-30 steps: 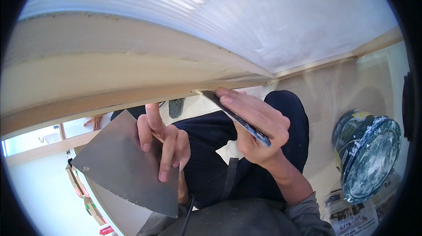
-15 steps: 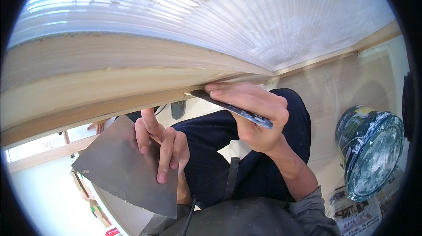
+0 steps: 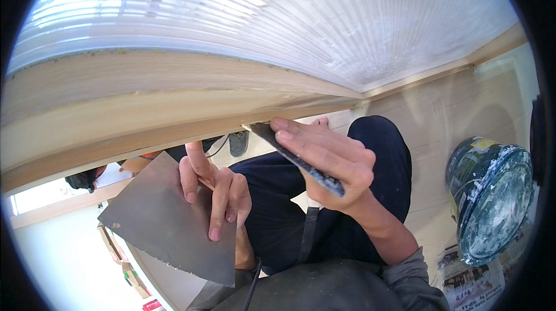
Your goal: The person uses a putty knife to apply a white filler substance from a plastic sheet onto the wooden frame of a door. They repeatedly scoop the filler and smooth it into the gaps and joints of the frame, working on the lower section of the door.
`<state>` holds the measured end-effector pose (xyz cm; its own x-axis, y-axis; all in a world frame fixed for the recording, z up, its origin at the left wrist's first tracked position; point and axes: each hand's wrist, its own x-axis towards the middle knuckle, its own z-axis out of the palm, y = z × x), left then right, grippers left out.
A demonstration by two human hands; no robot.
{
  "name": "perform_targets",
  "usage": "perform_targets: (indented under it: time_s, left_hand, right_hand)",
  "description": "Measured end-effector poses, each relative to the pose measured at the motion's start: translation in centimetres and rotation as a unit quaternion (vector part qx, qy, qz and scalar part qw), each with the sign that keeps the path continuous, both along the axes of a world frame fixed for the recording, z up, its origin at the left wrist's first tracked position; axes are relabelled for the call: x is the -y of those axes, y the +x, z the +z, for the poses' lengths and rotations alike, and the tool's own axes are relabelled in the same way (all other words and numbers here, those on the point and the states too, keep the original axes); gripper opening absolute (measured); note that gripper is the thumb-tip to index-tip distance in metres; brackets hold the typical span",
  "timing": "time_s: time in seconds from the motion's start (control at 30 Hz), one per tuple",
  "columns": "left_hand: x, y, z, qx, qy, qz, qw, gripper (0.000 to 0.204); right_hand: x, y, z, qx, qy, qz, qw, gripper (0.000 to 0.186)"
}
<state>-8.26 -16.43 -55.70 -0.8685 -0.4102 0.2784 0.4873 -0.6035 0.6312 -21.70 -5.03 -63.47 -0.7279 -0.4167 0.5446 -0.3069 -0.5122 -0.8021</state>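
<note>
A: Which hand is nearer the wooden rail [image 3: 145, 128]?

B: The right hand [image 3: 340, 165]. The rail lies just beyond it, its long axis running across in front of both hands, slightly bowed by the lens.

A: And the dark blade [image 3: 292, 153]?

B: It is clamped in the right hand, fingers laid along one face. It slants from that hand's near side outward and to its left, where the tip appears to touch the rail's lower edge, with pale stuff on it.

A: What about the left hand [image 3: 225, 195]?

B: It grips the right part of a grey sheet [image 3: 165, 212], some fingers spread over the face and one stretched outward; the thumb's place cannot be told. The sheet lies mostly to that hand's left and nearer the body, tilted.

A: And the room?

B: Beyond the rail spreads a ribbed translucent panel [image 3: 347, 27]. Well to the right of the right hand, a smeared dark-green bucket [image 3: 492, 206] stands by newspaper [image 3: 472, 288] on the pale floor [image 3: 425, 154]. Past the left hand, another person [image 3: 84, 180] is partly visible.
</note>
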Motion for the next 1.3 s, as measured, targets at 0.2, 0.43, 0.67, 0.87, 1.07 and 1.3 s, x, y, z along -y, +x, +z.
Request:
perform_targets:
  time_s: [0.2, 0.43, 0.67, 0.87, 1.07, 1.3]
  left_hand:
    - [-0.2, 0.0, 0.2, 0.017, -0.011, 0.024, 0.999, 0.029]
    - [-0.1, -0.3, 0.0, -0.003, 0.005, 0.009, 1.000, 0.030]
    - [0.8, 0.3, -0.4, -0.009, -0.012, -0.023, 1.000, 0.028]
    - [0.2, -0.2, 0.1, 0.006, -0.011, -0.006, 1.000, 0.029]
    - [-0.1, -0.3, -0.1, -0.005, 0.002, 0.014, 1.000, 0.032]
    - [0.1, -0.1, 0.1, 0.007, 0.003, 0.005, 1.000, 0.032]
  right_hand:
    - [0.9, 1.0, 0.5, -0.040, -0.013, -0.042, 0.998, 0.033]
    - [0.2, 1.0, 0.0, -0.095, -0.021, -0.025, 0.995, 0.031]
    - [0.4, -1.1, 0.2, 0.005, -0.017, 0.008, 1.000, 0.036]
    - [0.7, -1.5, -0.3, -0.010, -0.060, 0.041, 0.997, 0.037]
    - [-0.2, -0.6, -0.2, 0.044, -0.047, 0.057, 0.996, 0.031]
    - [0.2, -0.2, 0.2, 0.011, -0.026, -0.004, 1.000, 0.033]
